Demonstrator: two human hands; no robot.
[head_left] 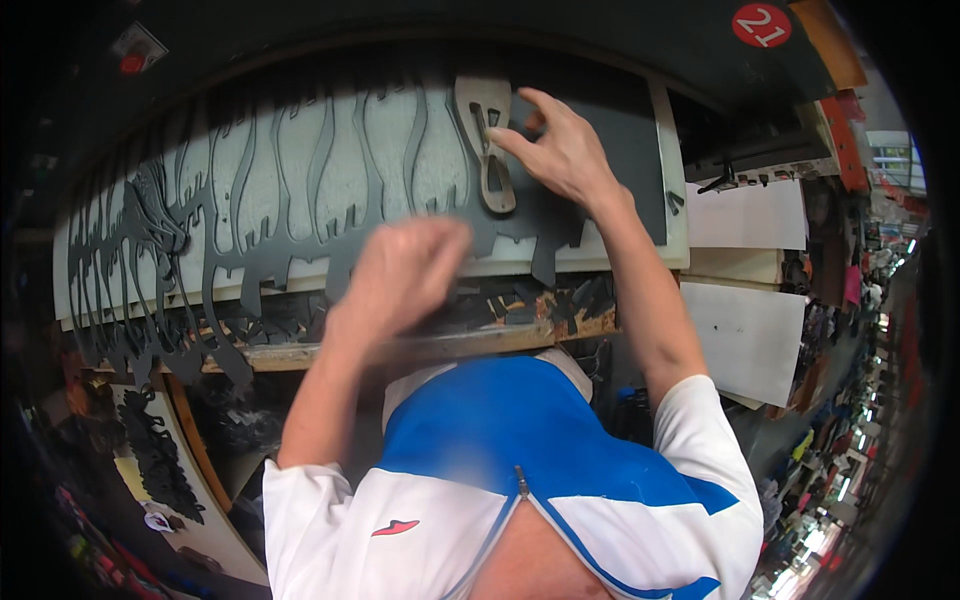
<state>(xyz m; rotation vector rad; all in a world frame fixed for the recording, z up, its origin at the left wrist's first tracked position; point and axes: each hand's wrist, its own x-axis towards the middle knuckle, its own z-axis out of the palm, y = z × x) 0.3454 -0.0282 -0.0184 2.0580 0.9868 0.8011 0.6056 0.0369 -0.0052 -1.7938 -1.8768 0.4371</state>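
Right hand [570, 150]: thumb and index finger spread well apart, the other fingers partly hidden behind the hand. Thumb tip overlaps the tan die [502, 190]; firm contact cannot be told, no closed grip seen. Left hand [405, 270]: fingers curled, motion-blurred, above the near edge of the pale board [672, 170]; cannot tell how tightly closed or whether anything is held.

Die: elongated, waisted, broad far end, rounded near end, openings through the middle; metal or wood not distinguishable. Sits right of the board's centre, far end toward the shadowed far edge.

Beneath it: dark grey sheet [620, 150], matt, smooth, uncut toward the board's right edge. Leftward, only wavy strips with notched ends remain around long cutouts; strips bunch near the left edge and droop over the near edge. Angular dark scraps [500, 305] lie below, blurred in part.
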